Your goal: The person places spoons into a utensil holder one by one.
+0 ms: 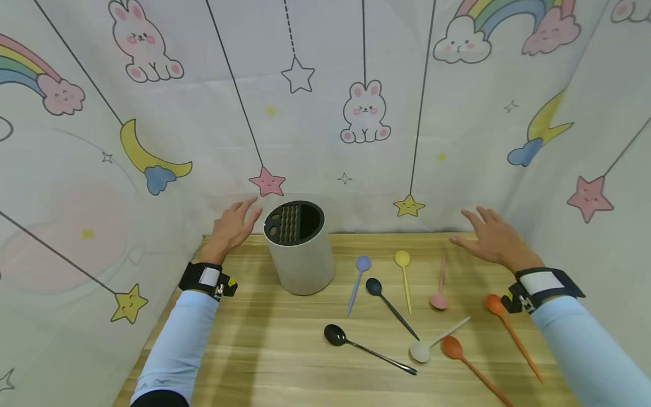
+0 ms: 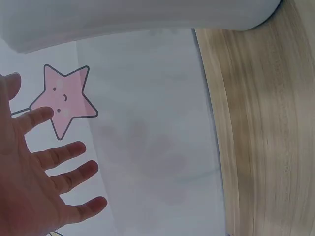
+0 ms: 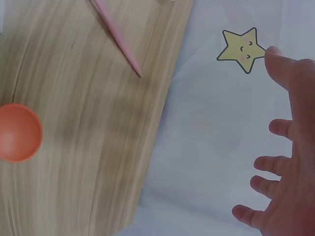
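Observation:
My left hand (image 1: 233, 227) hovers beside a white utensil holder (image 1: 304, 261) with a slotted black top, its fingers spread and holding nothing. In the left wrist view the holder's pale wall (image 2: 138, 17) crosses the top, apart from the fingers. On the right, my right hand (image 1: 494, 239) is raised over the table's back edge, fingers apart and grasping nothing. Nearest to it lie a pink spoon (image 1: 439, 301) and an orange spoon (image 1: 494, 305); the right wrist view shows the pink handle (image 3: 118, 38) and the orange bowl (image 3: 19, 132).
More spoons lie spread on the wooden table (image 1: 285, 362): a blue-violet one (image 1: 363, 263), a yellow one (image 1: 402, 259), a navy one (image 1: 374, 287), a glossy black one (image 1: 335, 335), a whitish one (image 1: 420, 351) and another orange one (image 1: 452, 347). A patterned cloth (image 1: 315, 141) hangs behind.

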Demonstrator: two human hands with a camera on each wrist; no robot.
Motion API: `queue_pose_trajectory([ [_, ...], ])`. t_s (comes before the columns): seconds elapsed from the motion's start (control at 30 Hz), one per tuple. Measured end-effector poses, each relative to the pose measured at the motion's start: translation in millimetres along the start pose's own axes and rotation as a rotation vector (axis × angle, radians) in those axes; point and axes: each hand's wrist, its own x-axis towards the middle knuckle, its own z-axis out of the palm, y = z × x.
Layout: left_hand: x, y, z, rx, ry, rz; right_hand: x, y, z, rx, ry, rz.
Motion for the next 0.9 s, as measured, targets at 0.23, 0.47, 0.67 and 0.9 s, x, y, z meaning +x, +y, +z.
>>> queue_pose_trajectory([
  [0.23,-2.8,10.3,-0.5,-0.102,0.056,0.083,-12.9,6,-2,-0.020,-0.002,-0.005],
  [0.47,-5.8,18.8,2.0,-0.250,0.076,0.155,-22.5,8,-3,-0.001,0.032,-0.061],
  [0.67,-12.4,20.7,3.5,-0.390,0.085,0.181,-33.2,8,-3,0.056,0.067,-0.094],
  [0.9,-18.2,22.3,11.7,-0.461,0.116,0.205,-51.7,16,5,0.082,0.113,-0.062],
])
